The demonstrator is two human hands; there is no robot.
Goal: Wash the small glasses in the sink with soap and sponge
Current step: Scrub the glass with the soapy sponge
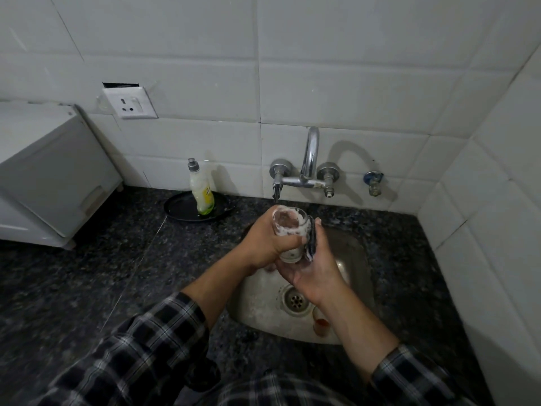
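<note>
above the sink [354, 259] the left hand [263, 238] wraps around a foamy glass [288, 230] while the right hand [316, 271] grips a dark sponge [311, 244] against its side, so this looks like the scrubbing step, and next probably comes a rinse, then the second glass [319, 320] lying in the sink.

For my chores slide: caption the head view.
Left hand grips a soapy small glass over the sink; right hand presses a sponge to its side.

Both forearms reach forward in pushed-up plaid sleeves [164, 332]. The left hand [263, 241] grips a glass [288, 230]; the right hand [317, 271] holds a sponge [311, 241] against it.
</note>
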